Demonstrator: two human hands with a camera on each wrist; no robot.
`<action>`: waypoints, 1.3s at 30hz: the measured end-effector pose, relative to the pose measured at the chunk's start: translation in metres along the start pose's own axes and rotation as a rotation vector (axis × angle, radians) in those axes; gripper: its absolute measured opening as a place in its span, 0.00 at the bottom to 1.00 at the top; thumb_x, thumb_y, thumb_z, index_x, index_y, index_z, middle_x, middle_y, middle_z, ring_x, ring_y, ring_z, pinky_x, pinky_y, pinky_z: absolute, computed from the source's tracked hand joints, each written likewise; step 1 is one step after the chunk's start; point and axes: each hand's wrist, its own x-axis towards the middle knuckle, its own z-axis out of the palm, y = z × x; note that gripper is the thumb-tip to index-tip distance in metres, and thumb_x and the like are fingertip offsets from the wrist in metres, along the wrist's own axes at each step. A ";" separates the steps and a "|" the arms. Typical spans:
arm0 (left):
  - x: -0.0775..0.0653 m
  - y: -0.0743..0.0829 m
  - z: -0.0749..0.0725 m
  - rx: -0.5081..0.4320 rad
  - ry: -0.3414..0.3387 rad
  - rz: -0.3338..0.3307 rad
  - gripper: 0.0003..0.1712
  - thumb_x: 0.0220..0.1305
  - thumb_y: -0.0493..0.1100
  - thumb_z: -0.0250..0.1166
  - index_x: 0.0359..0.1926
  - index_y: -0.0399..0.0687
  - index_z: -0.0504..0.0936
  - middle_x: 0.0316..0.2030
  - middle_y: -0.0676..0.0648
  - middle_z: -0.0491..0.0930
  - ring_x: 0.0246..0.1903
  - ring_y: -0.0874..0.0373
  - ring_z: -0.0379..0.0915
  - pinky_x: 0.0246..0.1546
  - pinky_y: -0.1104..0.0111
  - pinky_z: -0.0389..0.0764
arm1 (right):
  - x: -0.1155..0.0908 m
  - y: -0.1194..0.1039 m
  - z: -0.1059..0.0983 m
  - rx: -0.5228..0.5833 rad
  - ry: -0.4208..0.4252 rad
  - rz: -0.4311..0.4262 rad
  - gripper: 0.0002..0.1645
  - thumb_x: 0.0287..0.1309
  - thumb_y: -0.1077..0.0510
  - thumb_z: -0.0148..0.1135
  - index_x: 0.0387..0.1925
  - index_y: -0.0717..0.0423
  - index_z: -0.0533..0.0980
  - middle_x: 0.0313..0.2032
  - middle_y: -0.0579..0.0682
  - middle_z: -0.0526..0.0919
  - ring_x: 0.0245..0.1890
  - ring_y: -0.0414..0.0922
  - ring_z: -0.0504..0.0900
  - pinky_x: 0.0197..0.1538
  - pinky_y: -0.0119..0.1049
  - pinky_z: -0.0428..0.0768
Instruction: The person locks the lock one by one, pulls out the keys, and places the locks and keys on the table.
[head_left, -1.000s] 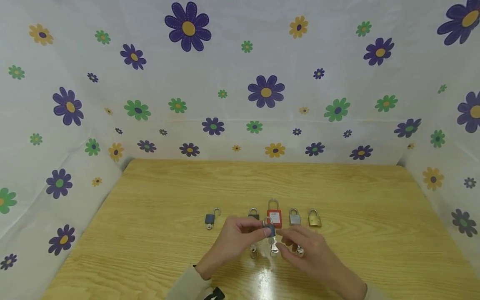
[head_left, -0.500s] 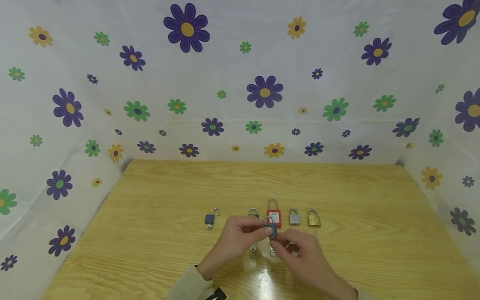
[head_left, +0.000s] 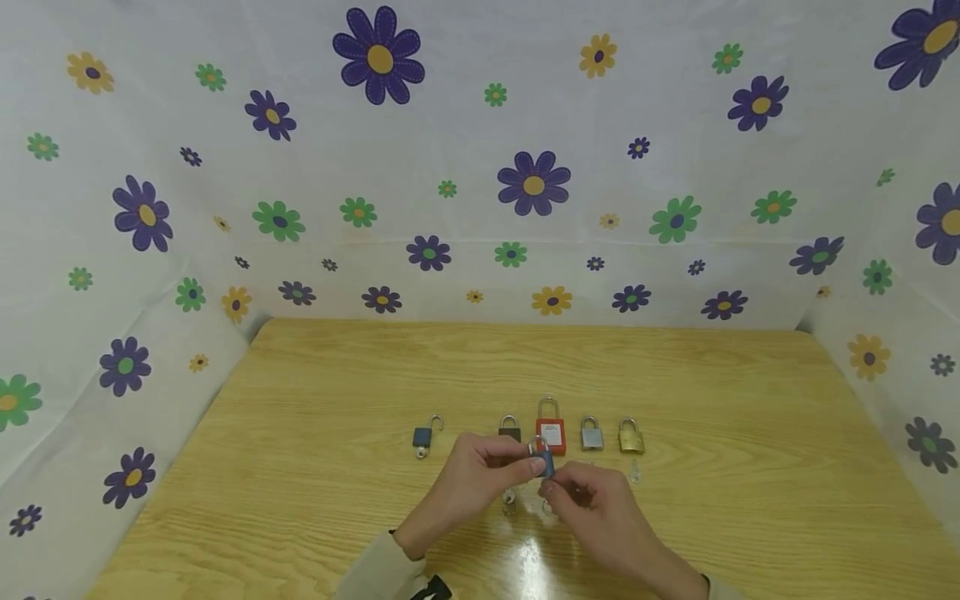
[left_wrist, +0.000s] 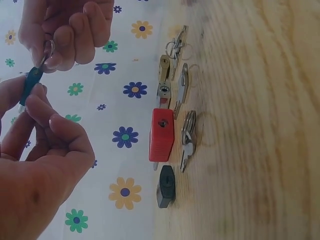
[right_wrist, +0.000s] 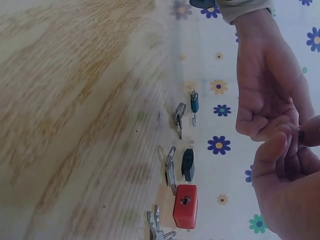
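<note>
Between thumb and fingers my left hand [head_left: 472, 483] holds a small blue padlock [head_left: 545, 463], raised above the table, its shackle upward. My right hand [head_left: 611, 508] pinches a key [left_wrist: 44, 61] at the padlock's lower end. A key ring [left_wrist: 51, 47] shows by the right fingers in the left wrist view. How deep the key sits in the keyhole is hidden by the fingers. Another blue padlock [head_left: 422, 437] lies at the left with its shackle swung out and a key in its base. Behind my hands lie a black padlock [head_left: 509, 428] and a red padlock [head_left: 551, 438].
To the right lie a silver padlock [head_left: 592, 438] and a brass padlock [head_left: 631, 437]. Key sets rest in front of the locks, such as ringed keys [left_wrist: 188, 140] by the red one. A flower-printed cloth [head_left: 480, 167] encloses the wooden table [head_left: 337, 375].
My right hand has moved left to the padlock's lower end, and its fingers have closed on the key there. My left hand keeps holding the padlock in nearly the same place.
</note>
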 end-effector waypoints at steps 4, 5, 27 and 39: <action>0.001 -0.002 0.000 -0.022 0.001 -0.020 0.11 0.63 0.43 0.67 0.40 0.41 0.89 0.37 0.37 0.86 0.36 0.40 0.81 0.36 0.60 0.83 | 0.001 -0.002 0.000 0.032 -0.017 0.027 0.14 0.59 0.71 0.60 0.24 0.52 0.80 0.19 0.45 0.77 0.19 0.33 0.70 0.19 0.28 0.74; 0.001 -0.002 0.000 -0.026 0.001 -0.026 0.11 0.63 0.43 0.67 0.41 0.41 0.89 0.37 0.37 0.87 0.37 0.38 0.81 0.36 0.60 0.83 | 0.000 -0.002 0.000 0.043 -0.019 0.026 0.13 0.59 0.71 0.60 0.24 0.53 0.79 0.19 0.45 0.77 0.19 0.33 0.70 0.19 0.28 0.74; 0.002 -0.005 0.004 -0.016 0.043 -0.061 0.13 0.64 0.45 0.66 0.38 0.40 0.89 0.34 0.37 0.88 0.31 0.57 0.77 0.33 0.69 0.77 | -0.001 -0.005 -0.003 0.058 -0.027 0.141 0.13 0.51 0.75 0.54 0.20 0.59 0.76 0.16 0.42 0.72 0.15 0.33 0.65 0.19 0.24 0.64; 0.000 0.000 -0.020 0.057 0.184 -0.150 0.12 0.64 0.43 0.67 0.40 0.38 0.89 0.40 0.40 0.88 0.38 0.58 0.79 0.41 0.62 0.80 | -0.002 0.001 -0.001 -0.053 -0.029 0.128 0.06 0.58 0.66 0.65 0.31 0.56 0.86 0.27 0.52 0.88 0.25 0.37 0.79 0.28 0.33 0.82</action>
